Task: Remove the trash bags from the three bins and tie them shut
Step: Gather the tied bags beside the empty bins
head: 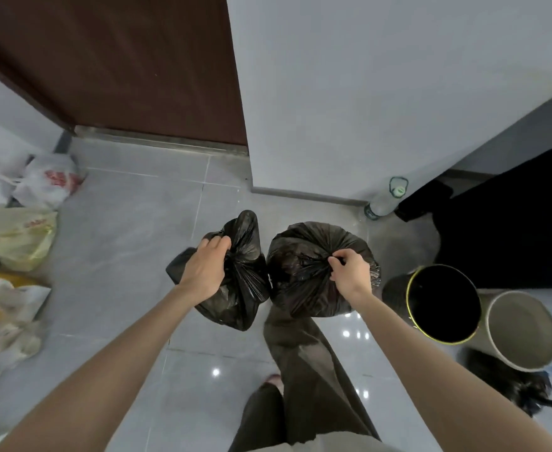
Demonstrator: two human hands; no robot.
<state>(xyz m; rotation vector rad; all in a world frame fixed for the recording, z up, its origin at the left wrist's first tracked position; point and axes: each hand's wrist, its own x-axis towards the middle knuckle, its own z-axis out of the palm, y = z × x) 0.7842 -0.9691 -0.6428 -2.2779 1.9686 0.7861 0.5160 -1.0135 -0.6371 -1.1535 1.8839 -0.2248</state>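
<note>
Two black trash bags hang side by side over the tiled floor. My left hand [207, 265] grips the gathered neck of the left black bag [240, 288]. My right hand [349, 270] pinches the bunched top of the rounder right black bag [304, 282]. To the right stand two bins with no bag in them: a dark bin with a yellow rim [444, 303] and a grey metal bin [522, 331]. A third black bag [512, 383] lies on the floor below the grey bin, partly hidden by it.
White and yellow plastic bags [17, 236] pile up along the left wall. A brown door [121, 66] is ahead, a white wall corner [300, 187] beside it, with a plastic bottle [385, 200] at its foot. My legs [307, 370] stand below the bags.
</note>
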